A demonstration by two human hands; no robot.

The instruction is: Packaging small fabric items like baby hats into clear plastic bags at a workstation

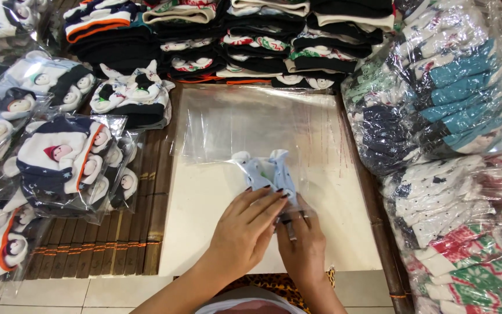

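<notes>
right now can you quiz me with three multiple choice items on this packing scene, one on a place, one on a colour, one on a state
1. Where does the light blue sock pair lie?
A. on the white board
B. on the bamboo mat
C. on the folded stacks at the top

2. What colour are the person's nails?
A. bare
B. dark
C. bright red

3. What are both hands doing?
A. hanging idle
B. pressing on the sock pair in its clear bag
C. lifting a bundle

Key: 1 A, the board lies under it; 2 B, the nails on the left hand look dark; 3 B, the left hand and right hand rest on it.
</notes>
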